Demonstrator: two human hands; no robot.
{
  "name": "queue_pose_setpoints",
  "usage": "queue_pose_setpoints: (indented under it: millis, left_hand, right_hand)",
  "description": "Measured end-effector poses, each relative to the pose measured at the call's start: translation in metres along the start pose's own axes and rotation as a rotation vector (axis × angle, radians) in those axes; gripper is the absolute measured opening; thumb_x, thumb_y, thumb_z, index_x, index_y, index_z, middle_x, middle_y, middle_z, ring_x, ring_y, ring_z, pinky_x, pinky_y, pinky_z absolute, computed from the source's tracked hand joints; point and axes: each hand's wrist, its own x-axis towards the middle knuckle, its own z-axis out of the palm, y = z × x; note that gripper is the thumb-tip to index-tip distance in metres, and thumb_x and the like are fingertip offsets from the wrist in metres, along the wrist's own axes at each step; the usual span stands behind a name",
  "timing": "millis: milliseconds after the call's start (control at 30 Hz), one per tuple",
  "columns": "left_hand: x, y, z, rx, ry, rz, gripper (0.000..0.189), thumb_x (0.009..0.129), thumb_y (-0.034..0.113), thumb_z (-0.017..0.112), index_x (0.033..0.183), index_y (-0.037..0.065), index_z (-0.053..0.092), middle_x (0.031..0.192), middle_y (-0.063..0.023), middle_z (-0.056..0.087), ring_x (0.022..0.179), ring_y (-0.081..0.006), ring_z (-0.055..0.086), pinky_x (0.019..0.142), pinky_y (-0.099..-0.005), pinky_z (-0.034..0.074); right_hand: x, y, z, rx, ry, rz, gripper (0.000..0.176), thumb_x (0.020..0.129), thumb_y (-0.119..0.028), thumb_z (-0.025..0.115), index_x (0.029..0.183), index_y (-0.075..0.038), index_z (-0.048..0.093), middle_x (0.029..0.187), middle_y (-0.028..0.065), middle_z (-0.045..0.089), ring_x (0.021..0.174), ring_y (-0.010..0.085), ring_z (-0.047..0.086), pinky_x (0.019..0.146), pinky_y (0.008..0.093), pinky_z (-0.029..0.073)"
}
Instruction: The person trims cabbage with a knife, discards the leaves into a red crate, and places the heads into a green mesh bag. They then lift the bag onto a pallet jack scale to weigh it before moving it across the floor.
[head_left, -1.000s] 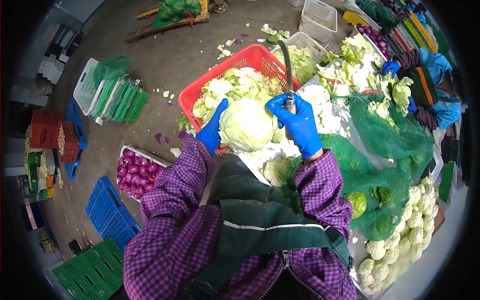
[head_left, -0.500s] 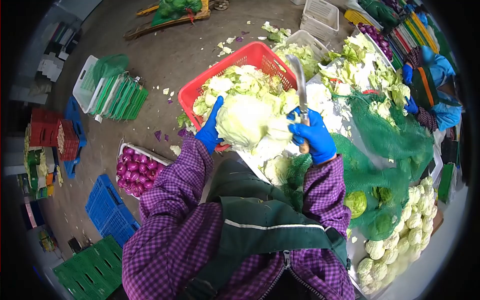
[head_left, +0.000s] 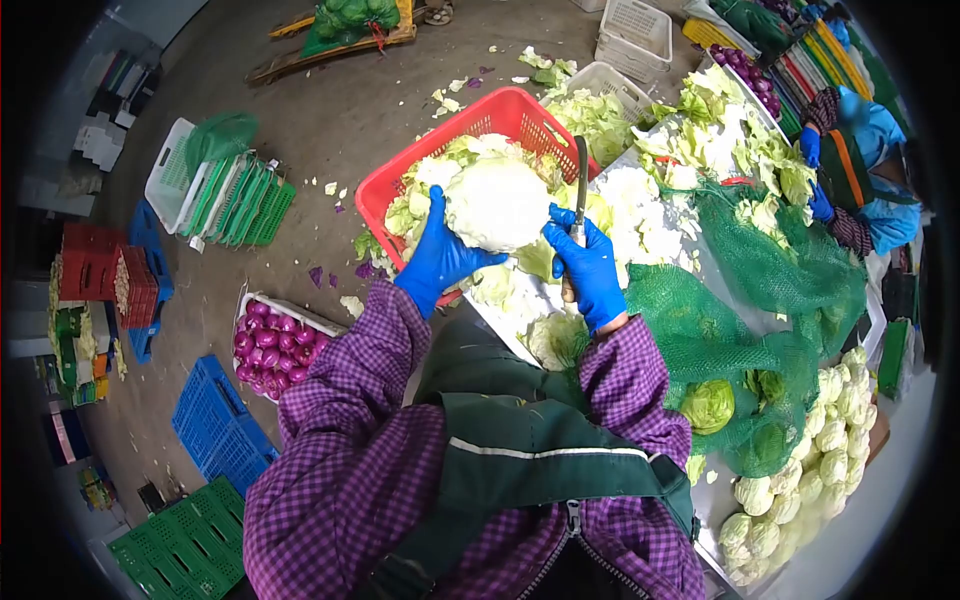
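A pale, rounded head of cabbage rests in my left hand, its thumb up along the side and the fingers beneath. My right hand, in the same kind of blue glove, grips a knife by its light handle. The dark blade points away from me, just right of the cabbage and apart from it. Behind and below the cabbage stands a red crate holding loose cabbage leaves. More leaves lie under my right hand on the table.
Right of me the table bears green netting, a green cabbage and rows of pale cabbages. A co-worker in blue gloves handles leaves at the far right. A box of purple onions sits at left, near a blue pallet.
My right hand has moved left toward the cabbage, and the knife has turned slightly. The loose leaf at the cabbage's right side is off it, and the head looks rounder.
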Motion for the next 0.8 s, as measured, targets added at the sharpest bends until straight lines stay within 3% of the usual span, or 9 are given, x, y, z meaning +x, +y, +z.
queue_pose_setpoints:
  millis: [267,367,400,433,467,500,567,633,800]
  left_hand:
    - [0.018,-0.023,0.024,-0.143,0.023,0.021,0.068,0.089,0.057,0.038,0.14,0.012,0.029,0.143,-0.0124,0.032,0.131,-0.0324,0.032,0.106,-0.0564,0.025]
    - [0.036,-0.028,-0.006,0.065,-0.081,0.055,0.065,0.09,0.044,0.043,0.141,0.009,0.025,0.145,-0.0151,0.026,0.133,-0.0336,0.026,0.107,-0.0568,0.022]
    - [0.05,-0.033,-0.012,0.154,-0.155,0.057,0.064,0.091,0.038,0.045,0.142,0.008,0.023,0.146,-0.0164,0.023,0.135,-0.0342,0.022,0.108,-0.0569,0.021]
    - [0.06,-0.032,-0.018,0.192,-0.14,-0.039,0.064,0.09,0.034,0.046,0.141,0.005,0.022,0.146,-0.0176,0.024,0.134,-0.0345,0.024,0.108,-0.0545,0.022]
    - [0.087,-0.014,-0.058,0.05,-0.404,-0.254,0.063,0.089,0.03,0.049,0.14,0.002,0.025,0.144,-0.0175,0.028,0.132,-0.0341,0.028,0.108,-0.0507,0.026]
    - [0.092,-0.026,-0.025,0.618,-0.186,-0.071,0.064,0.088,0.026,0.052,0.14,0.001,0.026,0.142,-0.0163,0.032,0.13,-0.0328,0.033,0.108,-0.047,0.029]
    - [0.094,-0.046,0.016,0.817,-0.313,-0.127,0.071,0.088,0.038,0.054,0.141,0.003,0.022,0.143,-0.0157,0.03,0.129,-0.0325,0.035,0.104,-0.0482,0.033]
    - [0.117,-0.052,-0.003,0.753,-0.445,-0.305,0.074,0.086,0.041,0.057,0.142,0.007,0.023,0.144,-0.0148,0.029,0.13,-0.034,0.033,0.104,-0.0539,0.032]
    - [0.132,-0.174,0.021,0.708,-0.309,-0.387,0.082,0.08,0.044,0.064,0.142,0.009,0.024,0.144,-0.0167,0.029,0.13,-0.0379,0.031,0.1,-0.0588,0.032]
  right_hand:
    - [-0.006,0.0,-0.008,0.033,0.127,-0.07,0.02,0.083,-0.019,0.067,0.091,-0.002,0.062,0.077,0.0033,0.061,0.048,0.0077,0.048,0.045,0.0218,0.039]
    - [-0.008,0.009,-0.026,-0.165,0.232,-0.125,0.033,0.084,-0.029,0.065,0.108,-0.007,0.061,0.087,0.0049,0.063,0.056,0.0097,0.053,0.05,0.0237,0.045]
    - [-0.012,0.015,-0.029,-0.113,0.293,-0.153,0.038,0.088,-0.029,0.059,0.114,-0.001,0.058,0.081,0.0034,0.062,0.056,0.0073,0.051,0.05,0.022,0.043]
    - [-0.023,0.004,-0.035,-0.025,0.309,-0.043,0.041,0.085,-0.028,0.063,0.115,-0.001,0.057,0.08,0.0033,0.06,0.057,0.0075,0.051,0.05,0.0231,0.045]
    - [-0.022,0.013,-0.047,0.059,0.36,-0.089,0.042,0.084,-0.027,0.065,0.115,-0.001,0.056,0.08,0.0036,0.059,0.057,0.0077,0.051,0.05,0.0235,0.045]
    - [-0.021,0.022,-0.057,0.136,0.403,-0.136,0.044,0.082,-0.026,0.067,0.116,0.0,0.055,0.079,0.0039,0.058,0.057,0.008,0.052,0.049,0.0239,0.045]
    - [-0.032,0.03,-0.073,0.255,0.501,-0.187,0.048,0.079,-0.027,0.07,0.115,0.0,0.054,0.084,0.005,0.06,0.058,0.0096,0.052,0.05,0.0251,0.046]
    - [-0.052,0.024,-0.082,0.213,0.617,-0.183,0.046,0.078,-0.025,0.071,0.113,0.0,0.055,0.081,0.0046,0.059,0.058,0.0096,0.051,0.049,0.0246,0.045]
    - [-0.141,0.011,-0.148,0.279,0.742,-0.389,0.038,0.08,-0.018,0.07,0.11,-0.002,0.055,0.078,0.001,0.059,0.06,0.0073,0.052,0.051,0.0219,0.044]
